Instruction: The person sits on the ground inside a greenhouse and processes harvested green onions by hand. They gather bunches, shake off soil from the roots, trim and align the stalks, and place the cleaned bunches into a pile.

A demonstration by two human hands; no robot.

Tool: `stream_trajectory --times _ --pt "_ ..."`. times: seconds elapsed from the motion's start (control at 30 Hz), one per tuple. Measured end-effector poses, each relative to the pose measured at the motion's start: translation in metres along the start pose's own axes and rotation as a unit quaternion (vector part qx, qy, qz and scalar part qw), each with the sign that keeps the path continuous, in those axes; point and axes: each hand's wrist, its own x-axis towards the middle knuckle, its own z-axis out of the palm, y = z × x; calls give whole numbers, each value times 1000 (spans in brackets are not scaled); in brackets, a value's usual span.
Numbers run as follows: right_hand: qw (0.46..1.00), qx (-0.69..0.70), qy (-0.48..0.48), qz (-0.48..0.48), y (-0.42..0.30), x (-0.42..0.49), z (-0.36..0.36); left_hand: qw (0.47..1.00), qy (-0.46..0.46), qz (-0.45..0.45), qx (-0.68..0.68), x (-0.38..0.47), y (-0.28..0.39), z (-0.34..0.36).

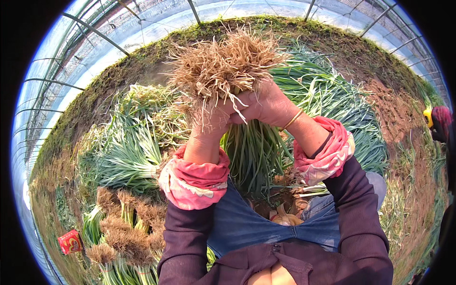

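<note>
A thick bunch of green leafy stalks with fibrous roots, perhaps garlic greens or leeks, hangs root end up between both my hands. Its dry brown roots [228, 60] face the top of the view, and its green leaves [254, 153] droop toward the ground between my knees. My left hand [210, 114] grips the bunch just under the roots. Around the other side closes my right hand [267, 103], its fingers meeting the left ones; a bangle circles that wrist. The stalks inside the grip are hidden by my hands.
Loose green stalks [331, 96] lie in a large heap at right. On the left is another leafy pile [131, 153]. Several tied bundles stand roots up [124, 235] beside a red box [70, 242]. Another person [441, 123] shows at the far right. Plastic greenhouse walls [171, 25] curve behind.
</note>
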Motion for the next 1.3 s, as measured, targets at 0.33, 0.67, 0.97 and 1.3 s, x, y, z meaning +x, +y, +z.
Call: stream_trajectory --times 0.33,0.67,0.97,1.3 --pt "985 -141 -62 78 2 2 -24 997 -70 29 24 8 -15 -25" --pt "972 -189 -72 119 10 -2 -12 996 38 -79 11 11 6 -19" --pt "885 -409 -14 223 75 -122 -146 993 -115 22 -13 3 39 -83" --pt "652 -663 -82 359 272 -296 -124 994 -48 91 23 -7 32 -78"
